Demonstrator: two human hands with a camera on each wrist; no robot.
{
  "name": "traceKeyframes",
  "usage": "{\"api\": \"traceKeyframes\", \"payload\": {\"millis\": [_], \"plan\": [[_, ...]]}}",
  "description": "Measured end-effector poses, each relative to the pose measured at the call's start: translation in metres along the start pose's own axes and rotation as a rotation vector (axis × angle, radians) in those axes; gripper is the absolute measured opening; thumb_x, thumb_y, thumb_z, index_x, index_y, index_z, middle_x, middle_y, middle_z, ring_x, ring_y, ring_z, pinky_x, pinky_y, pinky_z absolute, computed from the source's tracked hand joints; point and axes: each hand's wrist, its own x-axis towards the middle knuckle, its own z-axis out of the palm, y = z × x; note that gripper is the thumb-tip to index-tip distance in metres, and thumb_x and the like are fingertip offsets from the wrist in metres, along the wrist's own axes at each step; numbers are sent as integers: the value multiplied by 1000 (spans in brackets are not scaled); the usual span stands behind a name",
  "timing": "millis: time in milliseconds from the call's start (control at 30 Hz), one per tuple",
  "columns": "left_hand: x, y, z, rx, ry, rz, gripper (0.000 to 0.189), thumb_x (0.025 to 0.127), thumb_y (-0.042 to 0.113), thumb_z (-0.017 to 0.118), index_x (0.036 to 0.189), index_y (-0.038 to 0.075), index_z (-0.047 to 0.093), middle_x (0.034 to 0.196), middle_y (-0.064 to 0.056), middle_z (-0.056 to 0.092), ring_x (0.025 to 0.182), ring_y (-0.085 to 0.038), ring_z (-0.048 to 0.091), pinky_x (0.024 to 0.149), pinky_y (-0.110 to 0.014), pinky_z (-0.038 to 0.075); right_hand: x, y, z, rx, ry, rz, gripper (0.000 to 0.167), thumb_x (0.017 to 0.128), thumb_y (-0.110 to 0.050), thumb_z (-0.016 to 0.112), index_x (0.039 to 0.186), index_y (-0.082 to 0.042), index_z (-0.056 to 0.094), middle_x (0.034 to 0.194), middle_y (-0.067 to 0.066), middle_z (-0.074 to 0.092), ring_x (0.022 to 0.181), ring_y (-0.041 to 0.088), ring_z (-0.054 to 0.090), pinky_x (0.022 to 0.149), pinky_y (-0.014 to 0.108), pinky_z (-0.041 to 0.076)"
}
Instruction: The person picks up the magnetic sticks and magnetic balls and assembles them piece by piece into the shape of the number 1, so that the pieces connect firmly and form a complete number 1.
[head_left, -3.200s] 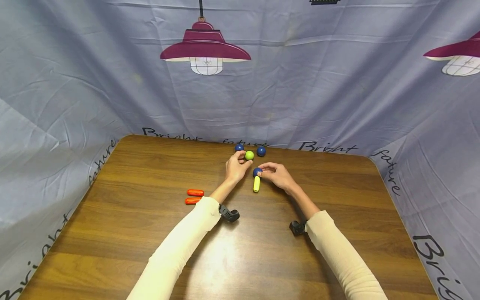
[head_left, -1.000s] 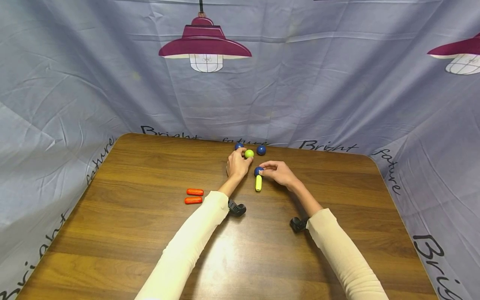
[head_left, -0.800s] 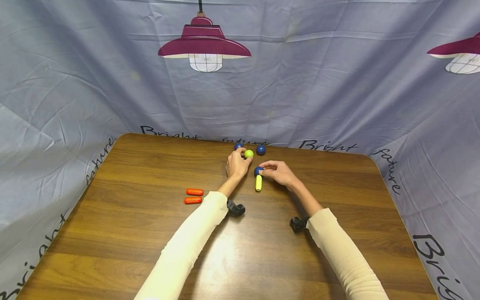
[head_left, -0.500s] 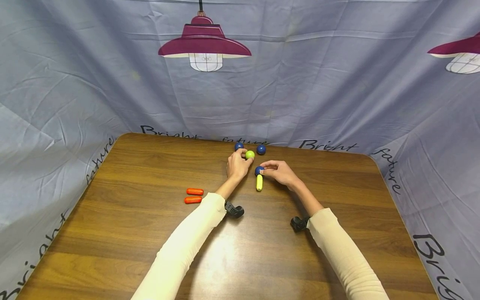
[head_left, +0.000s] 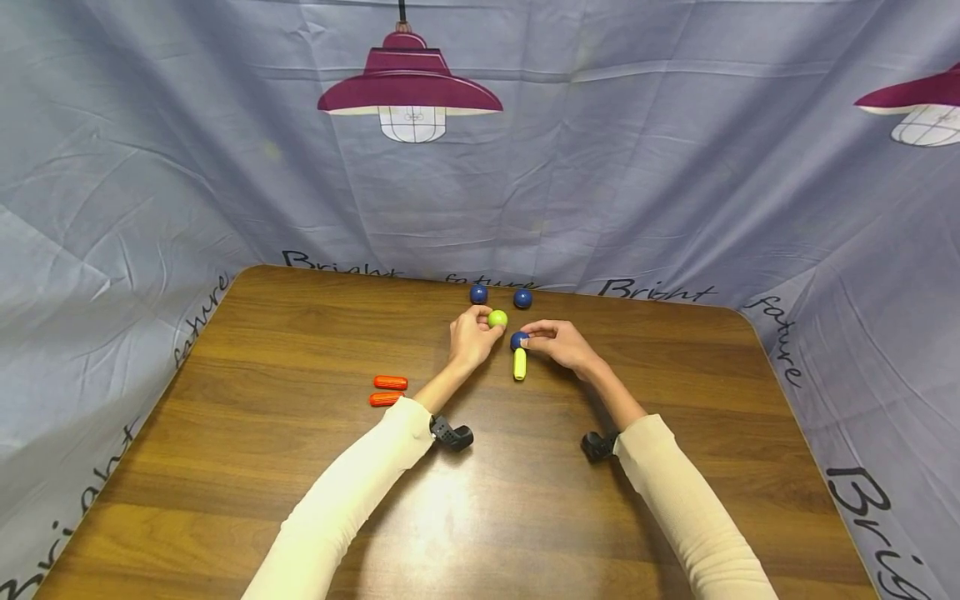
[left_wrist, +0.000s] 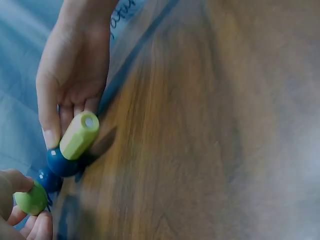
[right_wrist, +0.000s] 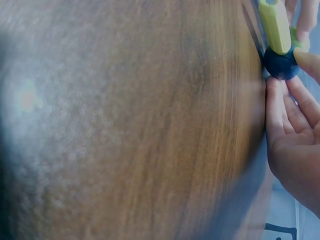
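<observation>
Head view: left hand (head_left: 471, 340) is pinching green ball (head_left: 497, 318), right hand (head_left: 562, 344) blue ball (head_left: 517, 341). Yellow rod (head_left: 520, 365) is jutting beside right grip.

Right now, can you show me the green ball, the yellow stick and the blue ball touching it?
Green ball (head_left: 497, 318), head view: its visible middle.
Yellow stick (left_wrist: 78, 138), left wrist view: its long side.
Blue ball (right_wrist: 280, 65), right wrist view: its uncovered part.

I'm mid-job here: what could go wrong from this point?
The right grip seems to pinch only the held blue ball, so the yellow rod against it might come loose if knocked.

The left grip, pinching the green ball, could nudge the other two blue balls nearby.

The left sleeve might sweep the red rods.
</observation>
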Motion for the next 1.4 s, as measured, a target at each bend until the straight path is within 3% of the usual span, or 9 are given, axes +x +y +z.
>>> {"api": "traceKeyframes", "payload": {"millis": [233,667,933,1033,1267,1400], "plan": [[-20,8,-8,-10,-57,75,33,85,16,79,112,-1,69,95,-11,72,86,-21,70,79,-33,55,-1,2,-1,32,-1,3,40,93,-23,73,126,-3,66,123,14,66,116,28,59,96,41,47],[-53,12,-19,-105,-199,98,32,85,16,80,111,0,70,97,-10,73,86,-19,71,76,-28,56,-1,4,-1,66,-4,-5,40,93,-19,72,127,0,65,124,16,66,117,27,58,99,40,44],[-65,5,-23,-164,-282,94,31,84,11,79,109,-4,69,96,-13,73,87,-21,71,74,-27,57,-24,-33,-1,10,-12,-4,36,95,-13,68,127,5,63,122,17,67,113,27,59,91,35,47],[-70,4,-26,-143,-316,98,32,84,12,80,110,-3,69,96,-12,73,87,-20,71,74,-27,57,-25,-34,0,9,-5,-8,36,95,-12,68,126,5,63,121,17,67,113,27,59,91,34,46],[-80,0,-26,-100,-377,136,32,84,11,80,110,-2,69,94,-11,73,85,-19,71,75,-27,56,0,1,-1,48,-9,-1,39,93,-18,72,127,1,65,121,15,67,115,28,59,95,39,46],[-83,-1,-24,-79,-386,141,32,84,11,80,110,-1,69,95,-10,72,85,-19,70,75,-26,56,2,6,-1,45,-1,-10,40,92,-21,72,127,-2,66,120,12,68,114,26,59,96,39,45]]}}
